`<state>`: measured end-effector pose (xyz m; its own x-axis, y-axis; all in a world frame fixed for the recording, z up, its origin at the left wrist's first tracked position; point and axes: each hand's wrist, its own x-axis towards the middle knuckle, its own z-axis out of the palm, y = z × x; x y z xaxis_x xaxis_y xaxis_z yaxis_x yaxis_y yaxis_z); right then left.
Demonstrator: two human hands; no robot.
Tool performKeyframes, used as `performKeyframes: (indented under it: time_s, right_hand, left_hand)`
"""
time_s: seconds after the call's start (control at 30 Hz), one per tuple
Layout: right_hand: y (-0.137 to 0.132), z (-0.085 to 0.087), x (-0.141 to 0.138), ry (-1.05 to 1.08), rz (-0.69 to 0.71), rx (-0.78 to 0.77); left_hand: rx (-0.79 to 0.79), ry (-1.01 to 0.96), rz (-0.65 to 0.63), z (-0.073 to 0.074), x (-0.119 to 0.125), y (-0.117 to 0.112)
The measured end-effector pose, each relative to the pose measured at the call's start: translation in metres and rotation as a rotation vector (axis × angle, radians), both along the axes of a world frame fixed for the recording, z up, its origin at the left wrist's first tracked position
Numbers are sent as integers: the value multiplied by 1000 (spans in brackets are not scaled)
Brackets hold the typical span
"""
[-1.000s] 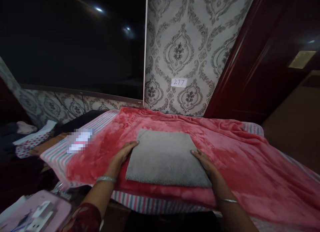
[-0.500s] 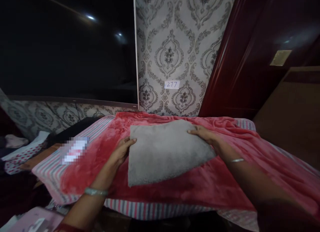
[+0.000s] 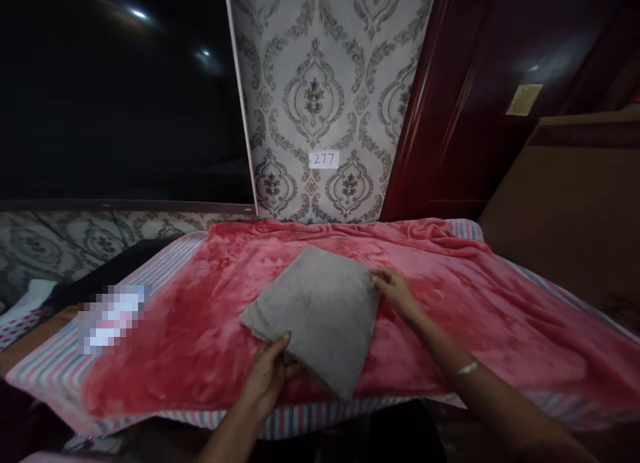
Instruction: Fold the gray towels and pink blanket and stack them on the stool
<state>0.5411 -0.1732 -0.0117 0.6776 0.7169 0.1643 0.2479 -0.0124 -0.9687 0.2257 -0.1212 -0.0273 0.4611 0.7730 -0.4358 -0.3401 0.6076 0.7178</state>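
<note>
My left hand (image 3: pixel 267 375) gripped the gray cloth (image 3: pixel 325 310) along its near left edge, thumb on top, while my right hand (image 3: pixel 396 291) pinched its right corner. The cloth sat cornerwise over the middle of the red blanket (image 3: pixel 180 330), above the striped sheet (image 3: pixel 305 418) showing along the front.

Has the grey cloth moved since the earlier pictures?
Yes, the grey cloth has turned counterclockwise: one corner now points toward the 277 label, where a straight edge faced it before.
</note>
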Motion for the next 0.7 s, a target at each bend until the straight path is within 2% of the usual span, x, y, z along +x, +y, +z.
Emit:
performKeyframes:
  time_s: [0.1, 0.17, 0.23, 0.37, 0.5, 0.57, 0.7]
  right_hand:
    - [-49, -36, -15, 299, -13, 53]
    - [-72, -45, -30, 512, -46, 109]
    - [-83, -45, -46, 687, -41, 167]
    - [-82, -36, -68, 908, 80, 195]
    - [-71, -33, -72, 962, 171, 179]
    - [-68, -34, -70, 963, 220, 168]
    - [-65, -35, -66, 963, 265, 142]
  left_hand:
    - [-31, -33, 37, 8, 0, 4]
    - [-72, -72, 107, 14, 0, 7]
    - [-117, -96, 151, 19, -2, 11]
    - [-151, -144, 138, 24, -14, 26]
    - [-154, -161, 166, 23, -32, 52]
    - [-155, -141, 102, 21, -40, 68]
    - [-96, -97, -122, 22, -51, 107]
